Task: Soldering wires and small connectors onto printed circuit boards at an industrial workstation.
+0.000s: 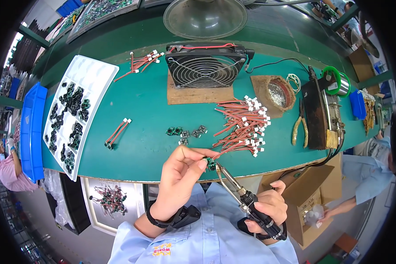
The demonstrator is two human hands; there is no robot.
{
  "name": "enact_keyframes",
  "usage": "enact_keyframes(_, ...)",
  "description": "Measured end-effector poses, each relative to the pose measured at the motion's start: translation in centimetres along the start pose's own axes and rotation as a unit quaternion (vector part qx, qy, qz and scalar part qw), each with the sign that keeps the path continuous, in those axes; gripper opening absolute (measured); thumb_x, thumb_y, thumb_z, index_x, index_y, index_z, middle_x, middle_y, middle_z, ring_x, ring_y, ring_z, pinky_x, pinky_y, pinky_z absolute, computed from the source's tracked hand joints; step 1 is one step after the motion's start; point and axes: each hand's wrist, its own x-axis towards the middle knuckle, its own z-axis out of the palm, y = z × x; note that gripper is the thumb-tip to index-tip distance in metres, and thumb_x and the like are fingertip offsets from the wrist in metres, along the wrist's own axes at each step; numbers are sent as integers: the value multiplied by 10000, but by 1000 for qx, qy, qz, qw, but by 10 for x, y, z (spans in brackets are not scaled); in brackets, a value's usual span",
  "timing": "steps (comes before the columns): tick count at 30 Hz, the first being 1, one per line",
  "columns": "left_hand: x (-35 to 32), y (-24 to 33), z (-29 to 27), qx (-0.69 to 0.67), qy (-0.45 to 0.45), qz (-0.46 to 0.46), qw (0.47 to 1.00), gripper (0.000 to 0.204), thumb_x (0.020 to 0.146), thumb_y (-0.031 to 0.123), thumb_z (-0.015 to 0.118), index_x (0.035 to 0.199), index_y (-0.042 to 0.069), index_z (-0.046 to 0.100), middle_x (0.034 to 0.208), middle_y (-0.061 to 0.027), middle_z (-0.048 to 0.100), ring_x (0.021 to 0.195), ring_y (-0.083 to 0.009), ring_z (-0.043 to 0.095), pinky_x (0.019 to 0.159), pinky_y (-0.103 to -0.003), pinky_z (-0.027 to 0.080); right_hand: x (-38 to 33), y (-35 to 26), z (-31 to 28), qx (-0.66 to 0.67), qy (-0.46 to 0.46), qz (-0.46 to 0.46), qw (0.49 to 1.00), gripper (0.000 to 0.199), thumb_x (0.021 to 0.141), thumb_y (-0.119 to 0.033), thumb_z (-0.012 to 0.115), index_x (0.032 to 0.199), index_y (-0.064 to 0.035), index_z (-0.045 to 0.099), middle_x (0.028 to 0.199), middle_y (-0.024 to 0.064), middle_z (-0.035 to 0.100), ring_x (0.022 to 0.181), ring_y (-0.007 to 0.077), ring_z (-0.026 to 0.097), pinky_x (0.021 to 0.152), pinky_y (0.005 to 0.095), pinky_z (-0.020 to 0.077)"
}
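Between the thumb and fingertips of my left hand (179, 170) is a small green circuit board (211, 165), held just over the table's front edge. My right hand (268, 207) is wrapped round the black handle of a soldering iron (234, 185), which has a thin metal tube alongside it. Its tip reaches the board or lies right beside it; I cannot tell which. Red-and-black wire leads (244, 123) with white connectors lie piled just beyond, one end close to my left fingertips. Several small boards (175, 131) sit left of the pile.
A black fan (207, 68) stands at the back. On the left are a white tray (106, 70) of small parts and a blue bin (31, 132). Rightward lie a tip-cleaning dish (279, 94), pliers (300, 127) and a solder spool (339, 82). Another person's hand (324, 214) reaches into a cardboard box (310, 198).
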Motion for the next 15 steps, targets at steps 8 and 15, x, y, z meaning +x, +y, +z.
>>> enact_keyframes(8,-2,0,-1,-2,-8,2,1000,47,889,72,502,903,38,472,1041,-186,617,920,-160,577,772,-277,445,3,-1,1,-8,-15,-2,1000,346,629,-270,765,910,-110,642,665,5,618,587,148,581,840,378,332)
enact_keyframes(15,-2,-1,-1,-4,-9,-3,1000,62,892,88,513,903,42,472,1046,-189,614,918,-155,571,785,-277,439,1,-1,2,-7,0,-3,1000,341,632,-274,761,906,-108,644,655,6,613,580,147,577,827,376,338)
